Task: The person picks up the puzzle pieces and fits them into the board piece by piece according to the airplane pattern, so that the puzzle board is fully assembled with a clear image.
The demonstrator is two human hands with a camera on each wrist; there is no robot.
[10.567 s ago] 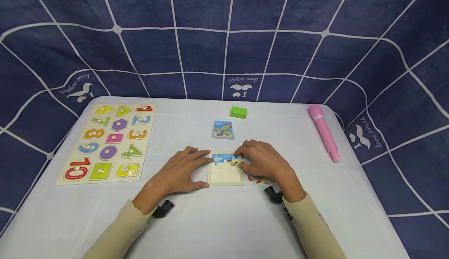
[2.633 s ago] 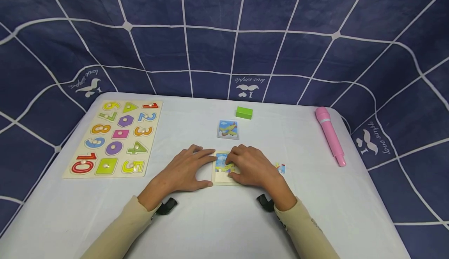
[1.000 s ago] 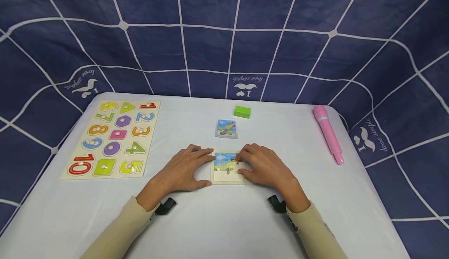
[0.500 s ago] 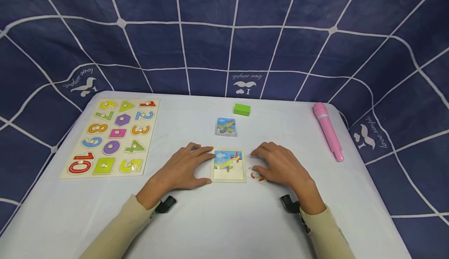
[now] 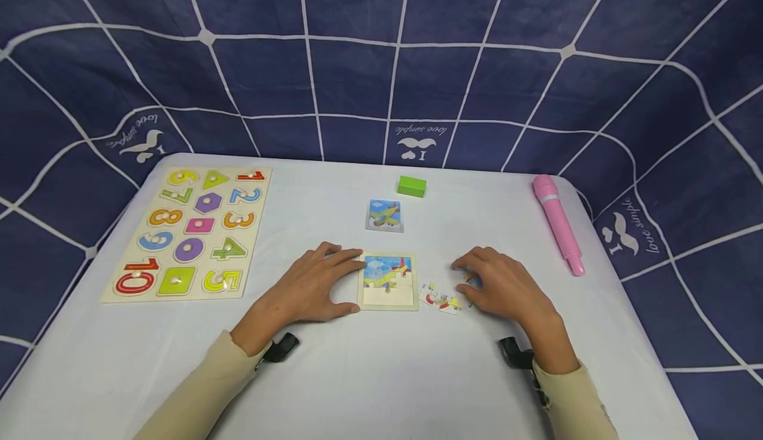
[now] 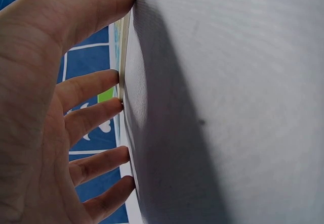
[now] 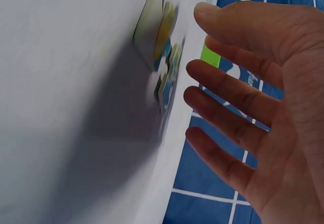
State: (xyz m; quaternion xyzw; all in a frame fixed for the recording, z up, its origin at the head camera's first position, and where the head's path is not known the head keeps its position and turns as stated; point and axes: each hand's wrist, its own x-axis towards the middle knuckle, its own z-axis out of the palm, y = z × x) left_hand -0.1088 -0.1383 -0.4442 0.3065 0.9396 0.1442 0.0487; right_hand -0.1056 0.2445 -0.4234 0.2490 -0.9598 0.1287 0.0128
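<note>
A small wooden jigsaw tray (image 5: 387, 302) lies on the white table, its upper part filled with pieces of an aeroplane picture and its lower part bare wood. My left hand (image 5: 310, 287) rests spread at the tray's left side; in the left wrist view its thumb and fingertips touch the tray's edge (image 6: 122, 57). To the right of the tray lie several loose jigsaw pieces (image 5: 441, 299). My right hand (image 5: 507, 287) hovers over the rightmost pieces, partly covering them. In the right wrist view its fingers (image 7: 223, 113) are parted with nothing between them, near the pieces (image 7: 168, 80).
Behind the tray lie a small aeroplane picture card (image 5: 384, 217) and a green block (image 5: 412, 187). A number-and-shape peg board (image 5: 253, 248) occupies the left side. A pink microphone-shaped toy (image 5: 559, 224) lies at the right. Dark blue checked cloth (image 5: 346, 82) hangs behind the table.
More jigsaw pieces now sit in the tray, including the red tail piece, which my right hand has let go. That hand has moved right to the loose pieces; my left hand stays put.
</note>
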